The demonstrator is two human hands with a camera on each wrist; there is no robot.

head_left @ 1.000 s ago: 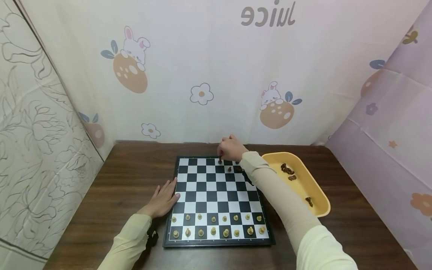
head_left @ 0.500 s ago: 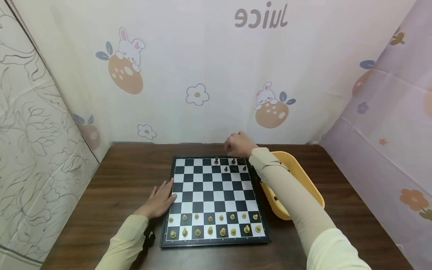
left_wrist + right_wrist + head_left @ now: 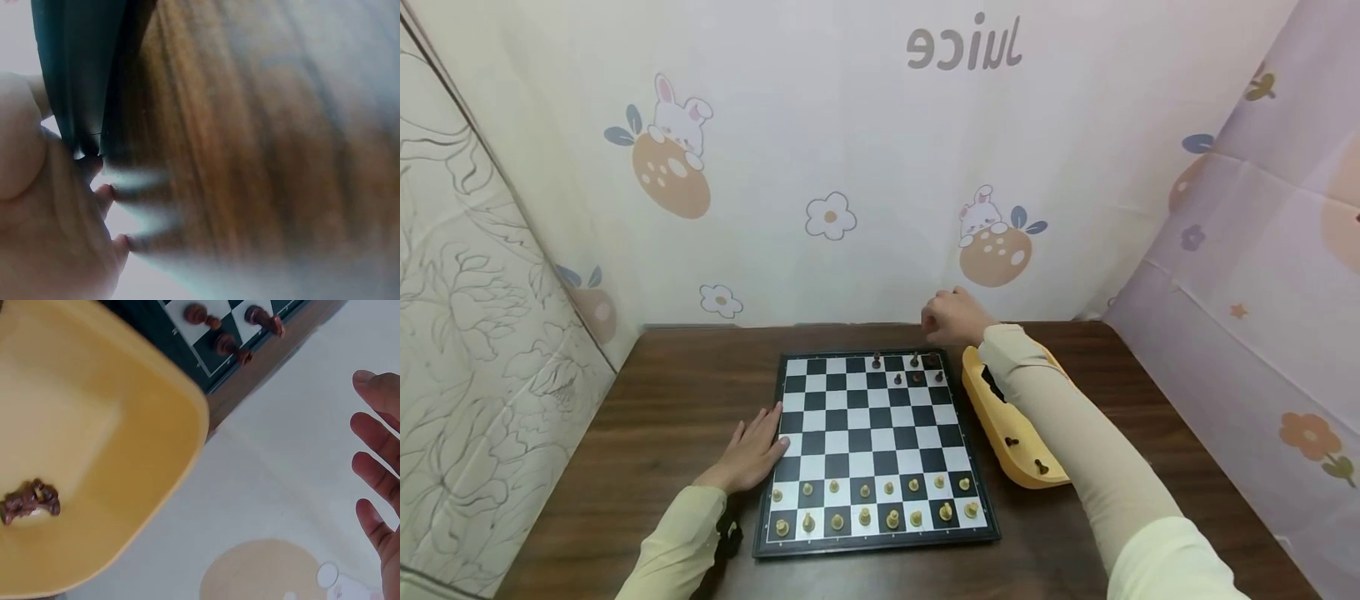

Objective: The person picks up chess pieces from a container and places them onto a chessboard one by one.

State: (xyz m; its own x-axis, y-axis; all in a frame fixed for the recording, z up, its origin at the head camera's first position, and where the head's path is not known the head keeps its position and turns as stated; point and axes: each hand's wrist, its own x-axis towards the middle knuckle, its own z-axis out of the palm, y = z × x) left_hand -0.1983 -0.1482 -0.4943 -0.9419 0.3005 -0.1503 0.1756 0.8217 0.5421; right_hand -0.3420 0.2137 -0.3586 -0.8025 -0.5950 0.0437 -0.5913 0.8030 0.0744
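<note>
— Where are your hands sitting right now?

— Your left hand is lying flat on the table, fingers straight and relaxed, fingertips touching the left edge of the chessboard. To my eye you are bracing the board so it does not slide while the other arm is working over it. Your right hand is hanging above the far right corner, past the board's back edge, fingers spread and loose in the wrist view, holding nothing.

— And the pieces?

— A handful of dark pieces are standing on the two far rows, all toward the right side. The light pieces are filling both near rows in order. A few more dark pieces are lying in the yellow tray, which is sitting just beside the board's right edge, likely kept there so each piece is a short reach from its square.

— What is different from a second ago?

— Back then your right hand was down on the far row, fingers closed around a dark piece. Now it is lifting away toward the right, empty, and that piece is standing on the back row alone. Your left hand is keeping its place against the board's edge. Your forearm is now crossing over the tray, hiding much of it.
</note>
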